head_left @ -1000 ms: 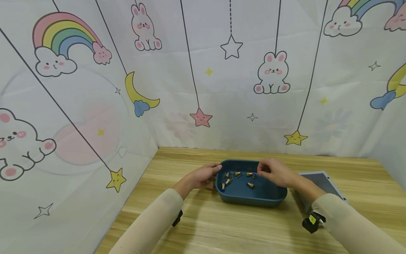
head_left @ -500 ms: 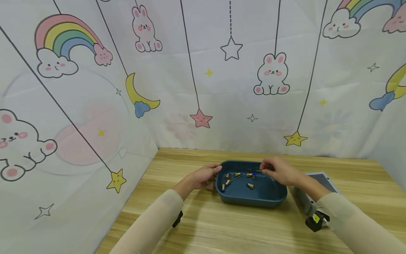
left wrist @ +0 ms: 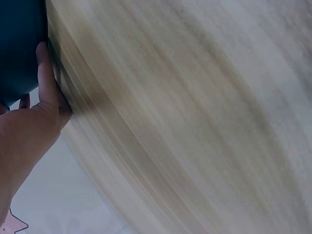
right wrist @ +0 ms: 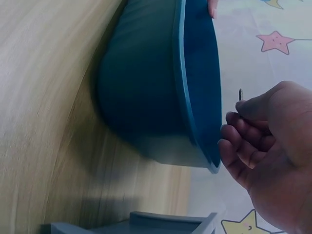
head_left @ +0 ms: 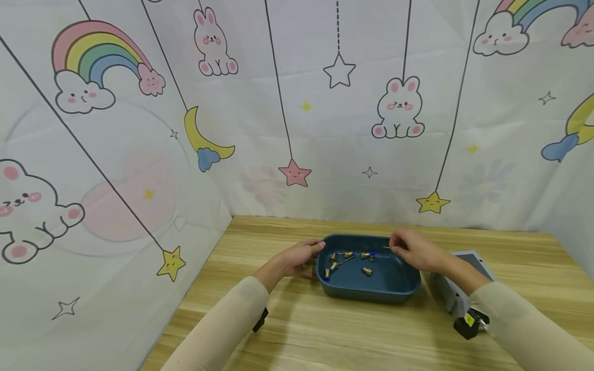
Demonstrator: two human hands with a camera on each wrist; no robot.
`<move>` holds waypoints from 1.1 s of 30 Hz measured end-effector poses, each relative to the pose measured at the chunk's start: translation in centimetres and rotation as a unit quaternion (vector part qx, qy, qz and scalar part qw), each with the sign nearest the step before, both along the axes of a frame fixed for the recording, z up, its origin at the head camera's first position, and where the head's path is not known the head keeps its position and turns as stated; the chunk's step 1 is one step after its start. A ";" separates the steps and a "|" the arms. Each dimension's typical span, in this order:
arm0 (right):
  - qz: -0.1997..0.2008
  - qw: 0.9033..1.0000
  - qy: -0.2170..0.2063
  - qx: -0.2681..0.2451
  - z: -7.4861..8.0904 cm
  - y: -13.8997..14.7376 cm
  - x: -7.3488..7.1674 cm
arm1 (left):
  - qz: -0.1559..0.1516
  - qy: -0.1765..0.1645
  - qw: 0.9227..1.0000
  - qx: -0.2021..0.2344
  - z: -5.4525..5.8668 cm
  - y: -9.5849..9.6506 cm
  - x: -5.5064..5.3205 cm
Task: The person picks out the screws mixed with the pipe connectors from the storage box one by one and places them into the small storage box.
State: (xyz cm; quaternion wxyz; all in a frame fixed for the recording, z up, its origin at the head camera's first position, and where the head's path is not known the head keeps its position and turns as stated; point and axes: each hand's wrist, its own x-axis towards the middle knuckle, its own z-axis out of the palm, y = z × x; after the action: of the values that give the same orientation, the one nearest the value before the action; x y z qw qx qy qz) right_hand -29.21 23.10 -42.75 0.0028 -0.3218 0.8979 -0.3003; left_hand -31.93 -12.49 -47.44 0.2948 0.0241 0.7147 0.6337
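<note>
A dark blue plastic bin (head_left: 371,296) stands on the table with several brass fittings (head_left: 367,271), some with blue ends, and a few thin screws (head_left: 349,258) inside. My left hand (head_left: 299,257) holds the bin's left end, thumb at the rim and fingers against the outside; the left wrist view shows this hand (left wrist: 34,122) beside the blue wall. Above the bin's far right part, my right hand (head_left: 415,251) pinches a small screw (right wrist: 241,94) between thumb and forefinger. Its threaded end sticks out past the fingertips in the right wrist view; the rest is hidden.
A grey container (head_left: 452,296) stands right of the bin, partly hidden under the right forearm. The wooden table (head_left: 325,335) ends at a white patterned curtain (head_left: 352,196) behind and to the left.
My right hand has lifted the screw off the fittings and moved it right, toward the bin's far right rim. The left hand and the bin have stayed in place.
</note>
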 end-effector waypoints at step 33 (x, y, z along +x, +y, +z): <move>-0.051 0.998 -0.029 -0.010 0.7 3.4 0.7 | 0.001 0.000 1.000 -0.006 -0.1 0.1 -0.1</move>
State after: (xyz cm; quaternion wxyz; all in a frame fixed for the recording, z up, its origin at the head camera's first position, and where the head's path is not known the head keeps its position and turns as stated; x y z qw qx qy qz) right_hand -28.51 26.49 -42.04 0.0102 -0.2668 0.9098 -0.3178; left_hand -32.04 -12.40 -47.57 0.2938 0.0217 0.7184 0.6302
